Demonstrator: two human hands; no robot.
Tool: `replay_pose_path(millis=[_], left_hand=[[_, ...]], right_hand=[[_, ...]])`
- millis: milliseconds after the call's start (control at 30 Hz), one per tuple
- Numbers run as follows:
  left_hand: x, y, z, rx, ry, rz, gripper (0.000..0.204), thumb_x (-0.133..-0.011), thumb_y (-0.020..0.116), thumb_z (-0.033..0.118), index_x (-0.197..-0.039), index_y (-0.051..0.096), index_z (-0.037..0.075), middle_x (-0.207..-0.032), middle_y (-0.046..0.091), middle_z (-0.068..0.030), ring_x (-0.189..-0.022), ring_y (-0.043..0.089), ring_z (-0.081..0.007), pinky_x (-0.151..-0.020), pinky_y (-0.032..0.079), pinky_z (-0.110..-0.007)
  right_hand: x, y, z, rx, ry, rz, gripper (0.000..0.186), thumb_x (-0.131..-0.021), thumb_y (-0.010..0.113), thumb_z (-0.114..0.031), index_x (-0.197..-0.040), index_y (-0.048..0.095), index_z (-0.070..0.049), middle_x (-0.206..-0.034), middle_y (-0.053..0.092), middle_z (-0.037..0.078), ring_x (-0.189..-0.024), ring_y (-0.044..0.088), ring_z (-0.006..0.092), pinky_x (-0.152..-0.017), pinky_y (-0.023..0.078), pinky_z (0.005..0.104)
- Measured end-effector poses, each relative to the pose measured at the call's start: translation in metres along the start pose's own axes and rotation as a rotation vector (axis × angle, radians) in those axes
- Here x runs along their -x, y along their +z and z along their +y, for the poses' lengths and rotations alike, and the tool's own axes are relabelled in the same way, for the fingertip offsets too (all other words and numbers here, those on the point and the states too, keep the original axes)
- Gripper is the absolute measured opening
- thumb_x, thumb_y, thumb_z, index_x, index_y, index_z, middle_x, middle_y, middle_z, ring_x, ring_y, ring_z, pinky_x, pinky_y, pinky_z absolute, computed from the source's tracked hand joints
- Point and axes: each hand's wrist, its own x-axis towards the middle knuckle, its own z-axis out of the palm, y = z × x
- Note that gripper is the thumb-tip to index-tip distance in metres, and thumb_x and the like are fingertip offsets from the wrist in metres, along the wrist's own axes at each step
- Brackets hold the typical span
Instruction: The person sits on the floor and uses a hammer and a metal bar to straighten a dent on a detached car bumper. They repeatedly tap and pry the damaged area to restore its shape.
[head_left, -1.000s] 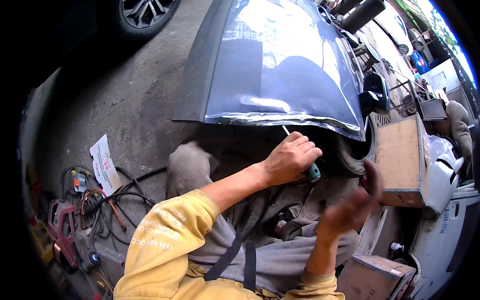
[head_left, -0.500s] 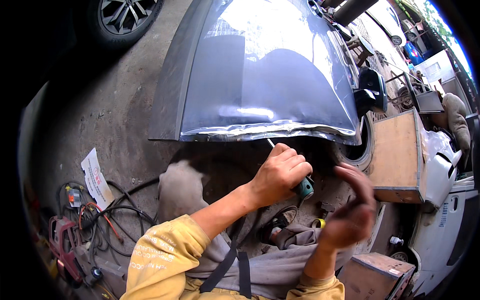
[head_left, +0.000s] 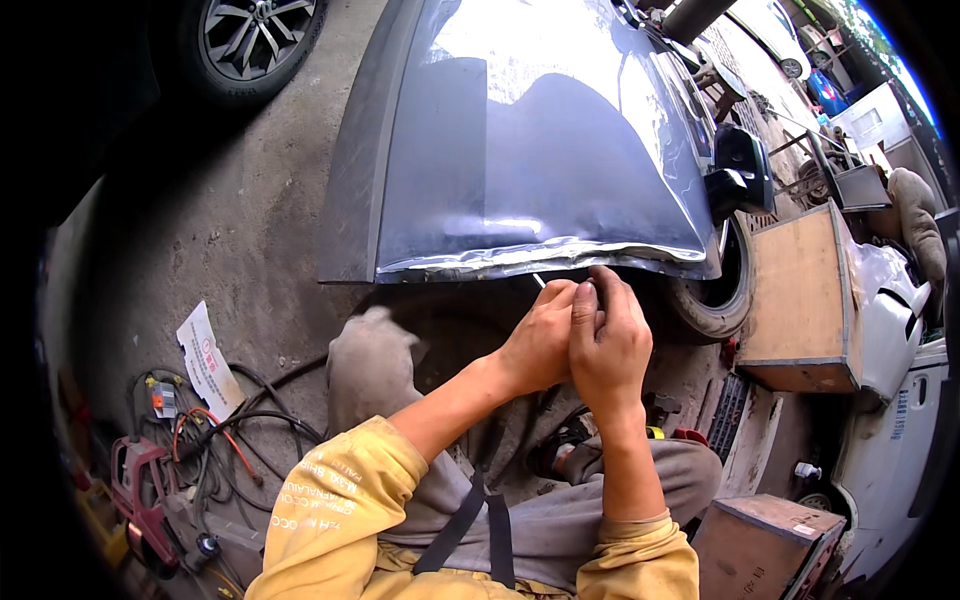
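Observation:
A dark grey car body panel (head_left: 440, 170) with a crumpled, shiny lower edge lies in front of me. My left hand (head_left: 535, 340) grips a tool with a thin pale rod (head_left: 539, 280), which reaches up to just below that edge; the handle is hidden by my hands. My right hand (head_left: 610, 345) is closed against my left hand, its upper fingertips at the panel's edge; what it holds, if anything, is hidden.
An old tire (head_left: 705, 320) and wooden boxes (head_left: 790, 300) stand at right, beside white car parts (head_left: 890, 320). At left lie cables (head_left: 265, 400), a white paper sheet (head_left: 210, 350) and a red tool (head_left: 135, 480). A car wheel (head_left: 250, 40) is at upper left.
My right hand has moved in from the right to close beside my left hand and up to the panel's edge. The tool's green handle, visible earlier, is now covered.

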Motion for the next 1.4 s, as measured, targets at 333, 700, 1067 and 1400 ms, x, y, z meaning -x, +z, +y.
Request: replay_pose_path(millis=[333, 700, 1067, 1400], left_hand=[[0.127, -0.254, -0.12, 0.285, -0.823, 1.16, 0.02, -0.095, 0.057, 0.016, -0.109, 0.064, 0.004, -0.105, 0.065, -0.0066, -0.093, 0.062, -0.0232, -0.083, 0.051, -0.032], [0.104, -0.202, -0.134, 1.625, -0.701, 0.671, 0.049, -0.101, 0.049, 0.036, -0.13, 0.053, -0.002, -0.129, 0.06, -0.0164, -0.118, 0.057, -0.0301, -0.104, 0.043, -0.044], [0.101, -0.2, -0.137, 1.701, -0.655, 0.648, 0.05, -0.102, 0.047, 0.034, -0.133, 0.048, -0.004, -0.133, 0.056, -0.0194, -0.121, 0.055, -0.0331, -0.105, 0.042, -0.047], [0.105, -0.2, -0.138, 1.682, -0.621, 0.652, 0.048, -0.101, 0.048, 0.033, -0.133, 0.049, -0.004, -0.133, 0.057, -0.0187, -0.121, 0.055, -0.0326, -0.105, 0.042, -0.046]], right_hand=[[-0.02, -0.009, -0.003, 0.1, 0.311, -0.807, 0.039, -0.087, 0.064, -0.037, -0.096, 0.063, 0.001, -0.091, 0.068, 0.024, -0.092, 0.065, 0.0416, -0.082, 0.051, 0.0477], [-0.001, 0.001, 0.012, 0.0, 0.421, -0.659, 0.029, -0.083, 0.067, -0.025, -0.086, 0.065, 0.004, -0.08, 0.066, 0.026, -0.082, 0.066, 0.0423, -0.074, 0.052, 0.0474], [0.044, 0.03, 0.042, -0.154, 0.285, -0.343, 0.02, -0.082, 0.068, -0.017, -0.088, 0.063, 0.001, -0.061, 0.06, 0.021, -0.056, 0.063, 0.0368, -0.052, 0.048, 0.0421], [0.077, 0.069, 0.061, -0.21, 0.119, -0.1, 0.022, -0.08, 0.07, -0.011, -0.097, 0.062, 0.0, -0.066, 0.063, 0.018, -0.058, 0.065, 0.0339, -0.051, 0.05, 0.0385]])
